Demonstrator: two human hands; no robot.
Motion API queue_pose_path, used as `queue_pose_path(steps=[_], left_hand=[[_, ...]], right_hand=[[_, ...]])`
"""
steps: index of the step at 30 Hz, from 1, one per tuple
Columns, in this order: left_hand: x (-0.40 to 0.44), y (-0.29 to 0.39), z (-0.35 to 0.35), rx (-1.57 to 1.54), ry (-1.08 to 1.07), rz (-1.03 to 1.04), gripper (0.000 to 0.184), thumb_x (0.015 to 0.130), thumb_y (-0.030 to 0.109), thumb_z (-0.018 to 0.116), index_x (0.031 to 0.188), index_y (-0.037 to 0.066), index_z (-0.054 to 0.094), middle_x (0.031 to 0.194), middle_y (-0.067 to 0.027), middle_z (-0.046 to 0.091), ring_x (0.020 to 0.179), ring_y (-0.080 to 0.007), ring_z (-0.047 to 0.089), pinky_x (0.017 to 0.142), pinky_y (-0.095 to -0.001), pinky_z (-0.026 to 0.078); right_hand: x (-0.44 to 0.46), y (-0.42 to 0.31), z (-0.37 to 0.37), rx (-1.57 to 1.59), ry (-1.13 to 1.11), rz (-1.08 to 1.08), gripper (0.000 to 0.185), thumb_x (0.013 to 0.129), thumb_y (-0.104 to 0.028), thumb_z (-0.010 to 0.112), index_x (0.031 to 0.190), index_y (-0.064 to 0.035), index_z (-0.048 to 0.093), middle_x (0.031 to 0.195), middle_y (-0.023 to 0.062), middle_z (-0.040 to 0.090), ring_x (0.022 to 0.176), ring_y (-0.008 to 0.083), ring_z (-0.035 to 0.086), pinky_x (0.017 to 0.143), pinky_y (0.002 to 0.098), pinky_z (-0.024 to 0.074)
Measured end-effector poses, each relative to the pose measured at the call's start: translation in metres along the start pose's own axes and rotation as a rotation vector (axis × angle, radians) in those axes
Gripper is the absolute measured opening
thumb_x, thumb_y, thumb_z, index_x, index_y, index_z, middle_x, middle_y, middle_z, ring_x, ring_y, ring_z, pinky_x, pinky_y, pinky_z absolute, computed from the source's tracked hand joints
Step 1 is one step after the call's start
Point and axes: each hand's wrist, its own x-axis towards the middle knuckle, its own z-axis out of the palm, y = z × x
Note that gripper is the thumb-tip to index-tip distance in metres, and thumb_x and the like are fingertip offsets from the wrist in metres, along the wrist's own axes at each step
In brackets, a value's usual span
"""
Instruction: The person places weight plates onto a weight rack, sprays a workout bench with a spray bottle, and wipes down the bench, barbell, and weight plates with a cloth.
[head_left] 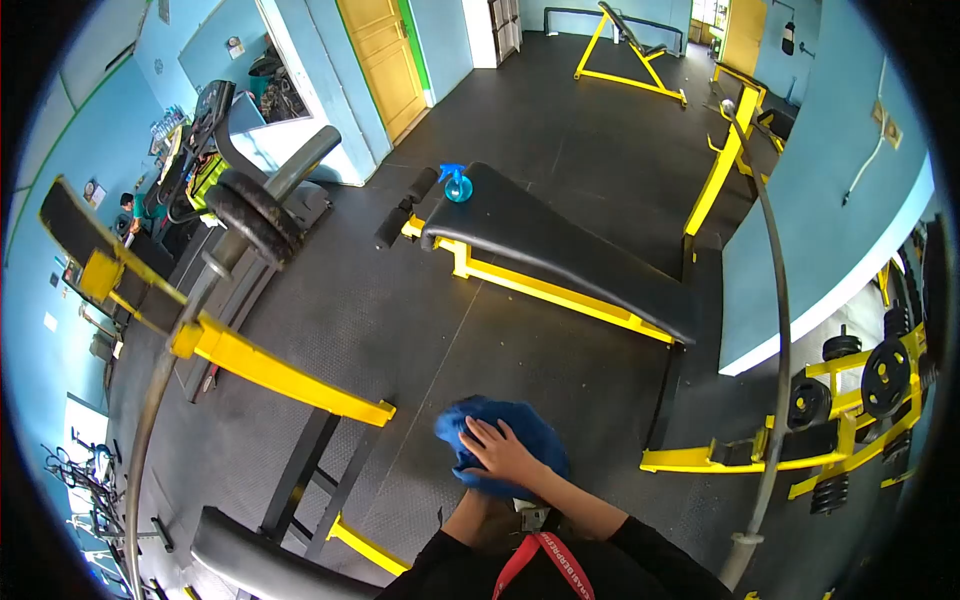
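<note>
A bunched blue cloth (545, 435) is held up in front of my body. My right hand (505, 455) lies on top of it with the fingers stretched out and spread. From below, my left hand (482, 507) supports the cloth; the fabric covers its fingers. Beyond the cloth stands a black padded bench (560, 240) on a yellow frame. A blue spray bottle (458, 187) sits at the bench's far left end, out of reach of both hands.
A long bar (150, 420) and yellow rack arm (270, 368) flank me on the left. Another bar (782, 300) curves along my right. Weight plates (886, 378) hang on a yellow rack. A black pad (260, 560) lies low left. Someone (130, 215) is far left.
</note>
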Motion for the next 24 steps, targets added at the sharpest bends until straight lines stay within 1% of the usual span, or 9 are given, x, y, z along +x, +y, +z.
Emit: queue_pose_path(steps=[1, 3, 7, 10, 12, 17, 21, 23, 24], left_hand=[[0.018, -0.011, -0.005, -0.142, -0.074, 0.224, 0.055, 0.088, 0.04, 0.042, 0.135, 0.017, 0.025, 0.14, -0.0048, 0.027, 0.126, -0.0147, 0.026, 0.099, -0.0338, 0.025], [0.065, -0.007, -0.006, -0.059, -0.11, 0.265, 0.054, 0.087, 0.039, 0.043, 0.133, 0.017, 0.026, 0.137, -0.0051, 0.028, 0.124, -0.0153, 0.027, 0.098, -0.034, 0.026], [0.187, 0.04, 0.003, 1.114, -0.243, -0.201, 0.052, 0.085, 0.038, 0.045, 0.129, 0.016, 0.029, 0.131, -0.0056, 0.031, 0.119, -0.0165, 0.029, 0.094, -0.0344, 0.028], [0.282, 0.055, 0.02, 1.792, -0.464, -0.057, 0.05, 0.083, 0.037, 0.047, 0.126, 0.016, 0.032, 0.126, -0.0059, 0.033, 0.115, -0.0174, 0.031, 0.092, -0.0347, 0.029], [0.339, 0.055, 0.03, 2.029, -0.541, 0.061, 0.049, 0.082, 0.037, 0.048, 0.123, 0.016, 0.033, 0.123, -0.0062, 0.034, 0.113, -0.018, 0.032, 0.09, -0.0349, 0.03], [0.431, 0.033, 0.041, 2.252, -0.522, 0.134, 0.046, 0.079, 0.035, 0.05, 0.118, 0.015, 0.037, 0.115, -0.0068, 0.037, 0.106, -0.0196, 0.035, 0.086, -0.0354, 0.031], [0.49, 0.0, 0.036, 2.31, -0.394, 0.13, 0.043, 0.076, 0.034, 0.052, 0.114, 0.014, 0.041, 0.109, -0.0073, 0.04, 0.101, -0.0208, 0.038, 0.082, -0.0357, 0.033], [0.511, -0.018, 0.031, 2.334, -0.271, 0.107, 0.042, 0.075, 0.033, 0.053, 0.112, 0.014, 0.042, 0.106, -0.0075, 0.041, 0.099, -0.0214, 0.039, 0.08, -0.0359, 0.034], [0.521, -0.026, 0.031, 2.353, -0.201, 0.097, 0.042, 0.075, 0.033, 0.054, 0.11, 0.014, 0.043, 0.104, -0.0077, 0.041, 0.097, -0.0217, 0.04, 0.08, -0.036, 0.034]], right_hand=[[0.019, 0.008, 0.011, -0.007, -0.07, 0.009, 0.056, 0.078, -0.043, 0.054, 0.121, -0.0069, 0.045, 0.131, 0.0217, 0.034, 0.116, 0.0311, 0.04, 0.091, 0.053, 0.0334], [0.062, 0.033, 0.013, -0.035, -0.145, -0.093, 0.056, 0.079, -0.042, 0.055, 0.122, -0.0068, 0.044, 0.132, 0.0193, 0.035, 0.116, 0.0291, 0.041, 0.092, 0.0496, 0.0338], [0.173, 0.103, -0.001, 0.497, -0.117, -0.178, 0.05, 0.082, -0.036, 0.056, 0.12, -0.0049, 0.047, 0.126, 0.0168, 0.043, 0.112, 0.0286, 0.046, 0.093, 0.0443, 0.0358], [0.246, 0.171, -0.018, 0.798, 0.091, 0.149, 0.033, 0.082, -0.016, 0.06, 0.111, -0.0042, 0.054, 0.11, 0.0117, 0.058, 0.094, 0.0215, 0.06, 0.08, 0.0309, 0.0479], [0.286, 0.233, -0.006, 0.877, 0.157, 0.412, 0.03, 0.083, -0.021, 0.058, 0.109, -0.0059, 0.056, 0.105, 0.0103, 0.06, 0.095, 0.0196, 0.059, 0.08, 0.032, 0.048], [0.363, 0.391, 0.032, 0.725, 0.302, 0.534, 0.031, 0.079, -0.017, 0.062, 0.107, -0.0051, 0.057, 0.104, 0.0075, 0.06, 0.092, 0.0162, 0.059, 0.078, 0.0287, 0.0467], [0.439, 0.52, 0.077, 1.176, 0.283, 0.708, 0.053, 0.076, -0.014, 0.065, 0.123, -0.0045, 0.042, 0.115, 0.012, 0.052, 0.105, 0.0202, 0.052, 0.086, 0.0298, 0.0427], [0.478, 0.567, 0.096, 1.29, 0.309, 0.731, 0.066, 0.076, -0.012, 0.064, 0.131, -0.0044, 0.028, 0.127, 0.0148, 0.042, 0.119, 0.0213, 0.04, 0.096, 0.0309, 0.0351], [0.497, 0.584, 0.1, 1.347, 0.262, 0.772, 0.077, 0.073, -0.011, 0.066, 0.135, -0.0048, 0.02, 0.137, 0.0156, 0.027, 0.129, 0.0235, 0.024, 0.103, 0.0337, 0.0246]])
